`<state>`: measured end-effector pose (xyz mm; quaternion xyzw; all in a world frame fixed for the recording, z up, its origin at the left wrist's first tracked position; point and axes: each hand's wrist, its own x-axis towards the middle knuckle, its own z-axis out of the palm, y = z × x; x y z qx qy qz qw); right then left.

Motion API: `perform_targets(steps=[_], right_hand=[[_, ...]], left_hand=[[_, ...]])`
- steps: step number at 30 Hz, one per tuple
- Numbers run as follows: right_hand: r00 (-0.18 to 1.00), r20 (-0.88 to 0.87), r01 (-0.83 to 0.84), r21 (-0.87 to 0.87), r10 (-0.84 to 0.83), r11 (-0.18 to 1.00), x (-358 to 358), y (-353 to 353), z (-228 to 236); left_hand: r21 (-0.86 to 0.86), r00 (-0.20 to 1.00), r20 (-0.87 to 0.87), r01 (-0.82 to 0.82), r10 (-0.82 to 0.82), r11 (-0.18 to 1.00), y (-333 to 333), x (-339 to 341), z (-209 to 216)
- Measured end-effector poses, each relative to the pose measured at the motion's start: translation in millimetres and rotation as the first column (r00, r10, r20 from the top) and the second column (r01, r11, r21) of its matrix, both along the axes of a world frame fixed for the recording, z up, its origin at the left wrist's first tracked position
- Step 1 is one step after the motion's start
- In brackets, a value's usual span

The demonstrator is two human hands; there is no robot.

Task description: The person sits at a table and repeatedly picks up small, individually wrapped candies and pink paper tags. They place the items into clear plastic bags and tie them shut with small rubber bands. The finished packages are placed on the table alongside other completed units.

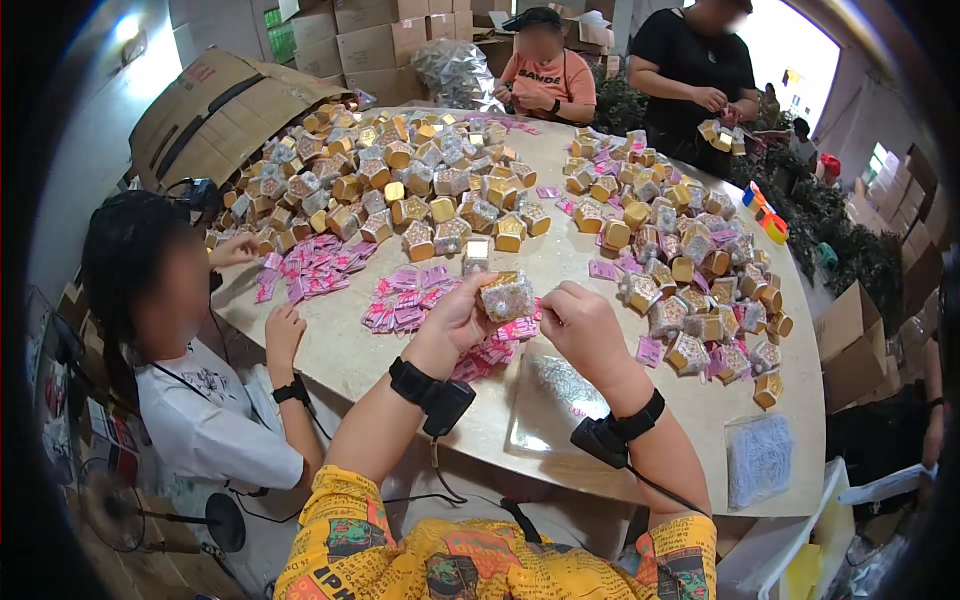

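Observation:
In front of me, above the table, my left hand point(458, 318) is closed around a small gold box point(508, 296) with a whitish, glittery patterned side. Just to its right, my right hand point(583, 328) is raised with its fingers pinched together. Whatever sits between those fingertips, if anything, is too small to make out. Under and beside the left hand lie loose pink printed tags point(408, 292). A flat clear plastic bag point(560, 400) of thin silvery strands rests below my right hand. Another similar gold box point(477, 250) stands just beyond my left hand.
Heaps of gold boxes point(400, 170) cover the far left, with more boxes point(690, 270) at right. A bag of pale strings point(758, 462) lies near the right edge, tape rolls point(765, 215) farther back. A co-worker's hand point(285, 330) is at left; others work across the table point(640, 440).

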<state>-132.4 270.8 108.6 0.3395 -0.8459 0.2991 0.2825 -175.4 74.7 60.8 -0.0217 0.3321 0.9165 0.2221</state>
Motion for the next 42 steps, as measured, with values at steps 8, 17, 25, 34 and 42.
perform_targets(steps=[8, 17, 25, 34, 42], right_hand=[[1.0, 0.025, 0.007, 0.056, -0.009, 0.998, 3, -3, 2], [0.999, 0.038, 0.028, 0.104, -0.032, 0.994, 10, -5, 7], [0.87, 0.46, -0.098, -0.194, 0.179, 0.976, 12, 7, 9], [0.53, 0.706, 0.02, -0.564, 0.47, 0.825, 9, 23, -12], [0.491, 0.762, 0.036, -0.503, 0.423, 0.864, 12, 30, -16]], left_hand=[[-0.014, 1.0, -0.017, -0.013, 0.013, 1.0, -3, 5, 3], [-0.119, 0.993, -0.088, -0.084, 0.074, 0.989, -1, 11, 6], [-0.119, 0.992, -0.101, -0.088, 0.076, 0.989, -2, 17, 3], [-0.115, 0.996, -0.091, 0.011, -0.022, 0.993, 6, 23, -10], [-0.242, 0.991, -0.134, -0.022, -0.011, 0.97, 21, 32, -6]])
